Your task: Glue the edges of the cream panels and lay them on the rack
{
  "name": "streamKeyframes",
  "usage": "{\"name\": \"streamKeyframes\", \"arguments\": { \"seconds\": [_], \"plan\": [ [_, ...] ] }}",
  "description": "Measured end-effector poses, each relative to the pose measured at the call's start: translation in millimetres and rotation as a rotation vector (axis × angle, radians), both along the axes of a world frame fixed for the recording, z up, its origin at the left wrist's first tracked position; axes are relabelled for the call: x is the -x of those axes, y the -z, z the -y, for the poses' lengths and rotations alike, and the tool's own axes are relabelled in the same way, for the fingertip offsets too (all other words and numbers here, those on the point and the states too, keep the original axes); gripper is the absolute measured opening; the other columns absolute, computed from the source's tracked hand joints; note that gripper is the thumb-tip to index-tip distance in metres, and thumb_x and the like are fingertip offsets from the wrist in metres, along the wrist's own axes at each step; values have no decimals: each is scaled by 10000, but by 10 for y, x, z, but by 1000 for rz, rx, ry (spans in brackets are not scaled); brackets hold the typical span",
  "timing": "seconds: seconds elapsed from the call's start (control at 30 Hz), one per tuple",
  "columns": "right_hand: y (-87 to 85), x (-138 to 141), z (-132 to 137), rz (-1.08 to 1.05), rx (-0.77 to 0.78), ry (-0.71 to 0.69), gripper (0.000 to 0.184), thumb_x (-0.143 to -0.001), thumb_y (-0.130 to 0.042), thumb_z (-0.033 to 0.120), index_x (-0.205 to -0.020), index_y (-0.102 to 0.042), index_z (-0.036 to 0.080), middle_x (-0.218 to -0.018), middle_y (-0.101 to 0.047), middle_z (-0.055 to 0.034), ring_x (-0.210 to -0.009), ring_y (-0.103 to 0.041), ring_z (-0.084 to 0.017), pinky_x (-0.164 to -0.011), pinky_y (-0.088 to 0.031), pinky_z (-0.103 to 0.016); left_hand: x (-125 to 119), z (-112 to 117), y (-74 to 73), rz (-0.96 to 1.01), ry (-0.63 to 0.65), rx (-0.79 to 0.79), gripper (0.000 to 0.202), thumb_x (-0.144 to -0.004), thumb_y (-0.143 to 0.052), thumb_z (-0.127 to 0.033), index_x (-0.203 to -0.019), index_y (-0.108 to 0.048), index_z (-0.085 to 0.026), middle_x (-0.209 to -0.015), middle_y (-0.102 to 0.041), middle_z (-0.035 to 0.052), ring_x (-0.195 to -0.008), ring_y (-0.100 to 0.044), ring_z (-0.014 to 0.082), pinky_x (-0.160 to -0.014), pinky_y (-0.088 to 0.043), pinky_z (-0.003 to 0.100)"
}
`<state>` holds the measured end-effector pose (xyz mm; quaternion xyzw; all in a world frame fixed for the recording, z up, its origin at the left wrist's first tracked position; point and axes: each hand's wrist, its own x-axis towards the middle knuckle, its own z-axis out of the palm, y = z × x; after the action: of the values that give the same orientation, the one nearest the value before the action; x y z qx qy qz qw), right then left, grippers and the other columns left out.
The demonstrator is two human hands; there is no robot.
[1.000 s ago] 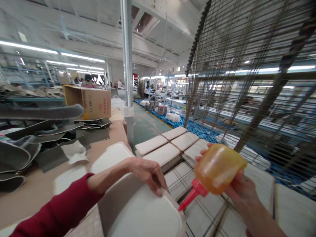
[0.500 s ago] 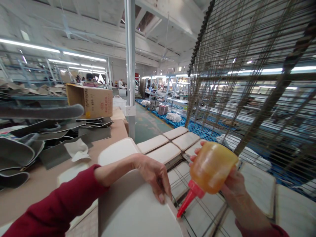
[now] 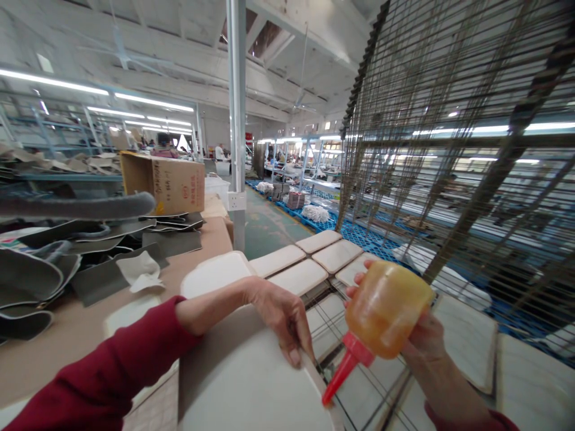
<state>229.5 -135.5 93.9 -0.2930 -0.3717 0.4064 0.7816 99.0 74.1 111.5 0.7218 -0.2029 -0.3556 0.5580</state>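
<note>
My left hand (image 3: pixel 281 323) pinches the far right edge of a white padded panel (image 3: pixel 245 383) that lies in front of me, fingers curled over its rim. My right hand (image 3: pixel 422 341) is wrapped round an amber squeeze bottle (image 3: pixel 386 308) tipped downward. Its red nozzle (image 3: pixel 344 370) touches the panel's right edge just below my left fingers. A red sleeve covers my left forearm.
Several more white panels (image 3: pixel 299 276) lie on a wire rack (image 3: pixel 359 389) ahead and to the right. A tall wire-mesh frame (image 3: pixel 449 149) rises on the right. Grey cut pieces (image 3: pixel 90 251) and a cardboard box (image 3: pixel 173 184) sit on the brown table at left. A metal post (image 3: pixel 237 120) stands ahead.
The bottle has come down and left, bringing the nozzle tip from above the rack onto the panel's edge. My left hand shifted its grip slightly along the rim.
</note>
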Motion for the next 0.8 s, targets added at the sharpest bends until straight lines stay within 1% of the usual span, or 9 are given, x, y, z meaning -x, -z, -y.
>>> {"name": "streamKeyframes", "arguments": {
  "seconds": [0.13, 0.23, 0.3, 0.4, 0.57, 0.73, 0.8],
  "plan": [
    [5, 14, 36, 5, -3, 34, 676, -589, -812, 521, -1185, -608, 276, -1065, -676, -32, -962, -641, -245, -853, -532, -362, 11, -29, 22, -6, -8, 7, 468, -692, -764, -368, -1048, -721, -67, -865, -743, 32, -888, -684, 216, -824, -524, 231],
    [-20, 44, 43, -13, 11, 44, 672, -571, -822, 517, -1165, -621, 277, -1043, -684, -22, -950, -646, -242, -842, -538, -349, 17, -51, 21, 12, -8, -2, 487, -703, -757, -359, -1074, -707, -48, -878, -742, 43, -907, -682, 225, -828, -526, 235],
    [-51, 84, 44, -34, 38, 87, 678, -533, -838, 521, -1135, -639, 279, -1012, -689, -14, -928, -651, -239, -820, -546, -338, 23, -66, 18, 23, -6, -11, 527, -703, -756, -366, -1101, -689, -28, -893, -740, 54, -930, -677, 235, -843, -521, 237],
    [-92, 148, 53, -59, 102, 190, 698, -479, -850, 556, -1095, -659, 290, -987, -688, -4, -904, -651, -240, -795, -550, -337, 40, -91, 21, 43, -14, -19, 588, -702, -753, -395, -1133, -666, -5, -907, -738, 70, -953, -672, 251, -862, -515, 246],
    [-83, 160, 81, -37, 137, 244, 677, -492, -824, 594, -1096, -651, 341, -1025, -672, -3, -975, -612, -278, -812, -537, -408, 85, -152, 16, 66, -52, -27, 592, -712, -736, -441, -1124, -676, -20, -932, -737, 80, -962, -669, 258, -876, -514, 268],
    [-39, 147, 115, -66, 151, 318, 661, -503, -826, 577, -1089, -660, 318, -1049, -672, -28, -989, -607, -304, -809, -536, -444, 134, -230, 11, 88, -130, -47, 561, -688, -750, -463, -1078, -710, -61, -962, -737, 71, -938, -673, 245, -879, -512, 274],
    [-16, 148, 136, -72, 163, 335, 673, -505, -820, 584, -1103, -648, 329, -1055, -675, -28, -1001, -605, -315, -840, -519, -474, 152, -253, 20, 100, -148, -49, 561, -681, -753, -470, -1068, -715, -65, -969, -736, 69, -934, -671, 239, -868, -512, 263]
  ]
}}
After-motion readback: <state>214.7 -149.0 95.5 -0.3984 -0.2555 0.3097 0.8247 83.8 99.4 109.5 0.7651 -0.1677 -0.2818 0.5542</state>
